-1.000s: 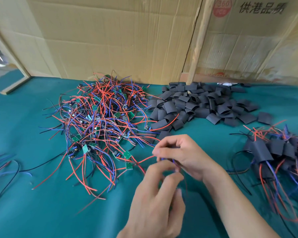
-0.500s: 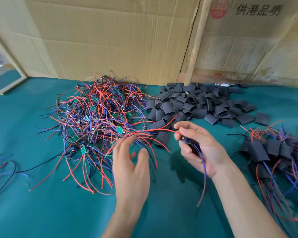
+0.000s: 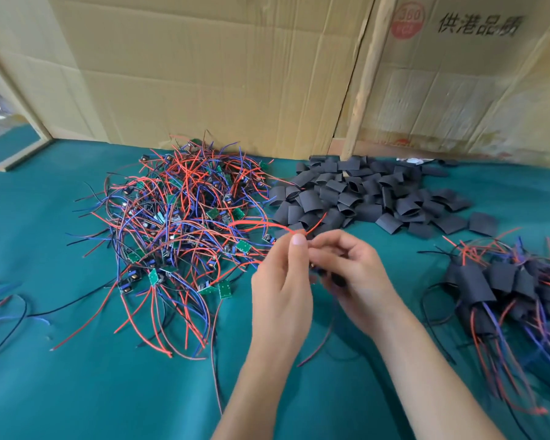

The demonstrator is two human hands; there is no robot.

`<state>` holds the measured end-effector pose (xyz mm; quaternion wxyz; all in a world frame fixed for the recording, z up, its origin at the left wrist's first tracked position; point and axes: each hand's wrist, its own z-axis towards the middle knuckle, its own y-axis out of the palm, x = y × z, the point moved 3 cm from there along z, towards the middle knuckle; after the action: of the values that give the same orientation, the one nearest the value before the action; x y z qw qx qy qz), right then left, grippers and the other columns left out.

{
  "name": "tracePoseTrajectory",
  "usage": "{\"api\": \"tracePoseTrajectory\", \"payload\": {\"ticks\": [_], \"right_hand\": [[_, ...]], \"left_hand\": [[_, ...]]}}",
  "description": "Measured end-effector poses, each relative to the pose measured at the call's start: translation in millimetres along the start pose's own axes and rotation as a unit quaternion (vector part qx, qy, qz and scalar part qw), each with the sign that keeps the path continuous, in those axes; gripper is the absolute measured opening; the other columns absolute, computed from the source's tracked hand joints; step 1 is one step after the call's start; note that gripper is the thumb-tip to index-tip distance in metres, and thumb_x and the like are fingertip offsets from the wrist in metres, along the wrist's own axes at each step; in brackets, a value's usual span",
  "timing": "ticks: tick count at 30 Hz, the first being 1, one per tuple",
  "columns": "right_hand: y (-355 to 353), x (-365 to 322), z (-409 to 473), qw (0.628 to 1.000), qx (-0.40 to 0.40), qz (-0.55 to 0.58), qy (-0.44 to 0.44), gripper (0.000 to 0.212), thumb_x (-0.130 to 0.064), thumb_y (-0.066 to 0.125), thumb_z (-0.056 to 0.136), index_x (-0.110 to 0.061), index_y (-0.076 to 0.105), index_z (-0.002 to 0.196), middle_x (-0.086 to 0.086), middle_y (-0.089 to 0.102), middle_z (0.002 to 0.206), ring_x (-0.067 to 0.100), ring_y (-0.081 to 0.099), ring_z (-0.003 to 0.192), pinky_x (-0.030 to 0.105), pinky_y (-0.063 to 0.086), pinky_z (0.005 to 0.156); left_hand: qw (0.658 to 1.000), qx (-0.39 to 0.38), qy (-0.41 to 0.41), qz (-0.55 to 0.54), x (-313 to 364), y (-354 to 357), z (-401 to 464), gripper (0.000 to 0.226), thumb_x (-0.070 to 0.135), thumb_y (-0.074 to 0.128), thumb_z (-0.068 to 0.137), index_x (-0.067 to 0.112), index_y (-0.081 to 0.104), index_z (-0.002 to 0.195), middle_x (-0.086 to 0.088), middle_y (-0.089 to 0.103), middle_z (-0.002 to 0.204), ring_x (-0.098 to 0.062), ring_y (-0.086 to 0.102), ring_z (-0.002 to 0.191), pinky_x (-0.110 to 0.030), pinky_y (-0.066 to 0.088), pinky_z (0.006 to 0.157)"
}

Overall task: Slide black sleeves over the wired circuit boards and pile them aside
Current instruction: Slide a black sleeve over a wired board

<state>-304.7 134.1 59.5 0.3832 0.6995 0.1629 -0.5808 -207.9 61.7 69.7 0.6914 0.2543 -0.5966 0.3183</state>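
Far left of the hands, a few loose wire ends (image 3: 0, 309) in red, blue and black lie at the edge of the teal surface (image 3: 77, 392). Nearer, to the left of the left hand and beyond it, sits the tangled pile of wired circuit boards (image 3: 185, 230): small green boards among red, blue and black leads, some of which trail toward the viewer.

The left hand (image 3: 283, 300) is raised above the surface, fingers curled, thumb and fingertips pinching a red wire (image 3: 261, 224) that arcs back into the pile. Just right of it and touching it at the fingertips, the right hand (image 3: 353, 274) is also curled, gripping a small dark piece (image 3: 337, 278) with wires hanging beneath; whether this is a board, a sleeve or both cannot be told, as the fingers hide most of it.

Beyond the hands and slightly to their right lies the heap of empty black sleeves (image 3: 369, 195), short flattened tubes spread against the foot of the cardboard wall (image 3: 219, 74). A wooden strip (image 3: 361, 87) leans upright against that cardboard.

To the right of the right hand, well apart from the unsleeved pile, rests the stack of finished boards in black sleeves (image 3: 505, 281), their red and blue leads fanning toward the viewer.
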Motion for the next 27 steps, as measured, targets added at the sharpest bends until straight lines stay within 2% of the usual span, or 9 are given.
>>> {"api": "tracePoseTrajectory", "payload": {"ticks": [4,6,8,14,17,20,22,24,27], "right_hand": [[2,5,0,0.992,0.005,-0.128,-0.023,0.007,-0.008,0.074,0.078,-0.014,0.074,0.082,0.017,0.072,0.077,0.013,0.063,0.064,0.015,0.046,0.053],[-2,6,3,0.988,0.018,-0.156,-0.005,0.014,-0.014,0.061,0.073,-0.014,0.074,0.078,0.014,0.07,0.075,0.015,0.059,0.063,0.019,0.046,0.053],[-13,4,6,0.987,0.061,-0.147,0.002,0.02,-0.019,0.054,0.069,-0.016,0.073,0.072,0.007,0.07,0.072,0.01,0.051,0.051,0.017,0.04,0.045],[-29,1,9,0.983,0.113,-0.14,-0.039,0.028,-0.022,0.049,0.072,-0.015,0.075,0.074,0.011,0.077,0.083,0.016,0.042,0.049,0.021,0.03,0.042],[-24,7,10,0.987,0.108,-0.114,-0.019,0.041,-0.028,0.044,0.075,-0.014,0.081,0.088,0.009,0.079,0.095,0.014,0.047,0.055,0.025,0.033,0.047],[-17,9,9,0.992,0.093,-0.081,0.015,0.045,-0.037,0.05,0.072,-0.018,0.082,0.097,0.004,0.079,0.106,0.01,0.053,0.06,0.027,0.04,0.057],[-7,15,9,0.992,0.084,-0.085,0.029,0.033,-0.036,0.059,0.077,-0.022,0.083,0.095,-0.001,0.079,0.107,0.009,0.068,0.078,0.033,0.055,0.077],[3,21,8,0.993,0.066,-0.092,0.022,0.026,-0.02,0.058,0.088,-0.023,0.081,0.098,-0.005,0.078,0.111,0.012,0.071,0.1,0.04,0.056,0.099],[9,24,7,0.996,0.044,-0.079,0.013,0.029,-0.016,0.057,0.098,-0.021,0.071,0.123,-0.007,0.075,0.121,0.006,0.07,0.108,0.023,0.056,0.087]], "left_hand": [[0.999,0.034,-0.023,-0.023,-21,-1,8,0.024,0.031,0.056,0.091,0.018,0.074,0.101,-0.001,0.077,0.092,-0.025,0.073,0.091,-0.054,0.059,0.085],[0.998,0.034,-0.027,-0.051,-32,-1,6,0.008,0.016,0.065,0.092,0.018,0.073,0.094,-0.002,0.076,0.088,-0.02,0.074,0.08,-0.046,0.063,0.074],[0.997,0.01,-0.021,-0.07,-37,3,1,0.014,0.003,0.069,0.091,0.017,0.072,0.092,-0.004,0.075,0.087,-0.016,0.07,0.067,-0.033,0.06,0.061],[0.999,-0.043,0.009,0.01,-44,7,-1,0.022,0.014,0.074,0.08,0.026,0.072,0.099,0.011,0.073,0.087,-0.011,0.053,0.055,-0.024,0.049,0.058],[0.998,-0.026,0.033,0.045,-44,7,0,0.027,0.003,0.07,0.086,0.026,0.072,0.1,0.009,0.071,0.084,-0.009,0.049,0.056,-0.021,0.047,0.058],[0.996,-0.012,0.049,0.075,-42,10,0,0.016,0.011,0.069,0.089,0.025,0.07,0.096,0.01,0.071,0.081,-0.013,0.048,0.056,-0.028,0.049,0.06],[0.993,-0.012,0.06,0.102,-40,11,0,0.01,0.017,0.071,0.089,0.025,0.071,0.096,0.006,0.07,0.08,-0.011,0.049,0.058,-0.033,0.05,0.063],[0.991,0.008,0.07,0.115,-39,8,1,0.005,0.022,0.072,0.088,0.023,0.071,0.092,0.004,0.066,0.078,-0.012,0.052,0.063,-0.035,0.05,0.065],[0.991,0.01,0.078,0.109,-36,5,1,0.008,0.032,0.067,0.082,0.026,0.068,0.088,0.004,0.062,0.077,-0.014,0.054,0.068,-0.034,0.049,0.065]]}}
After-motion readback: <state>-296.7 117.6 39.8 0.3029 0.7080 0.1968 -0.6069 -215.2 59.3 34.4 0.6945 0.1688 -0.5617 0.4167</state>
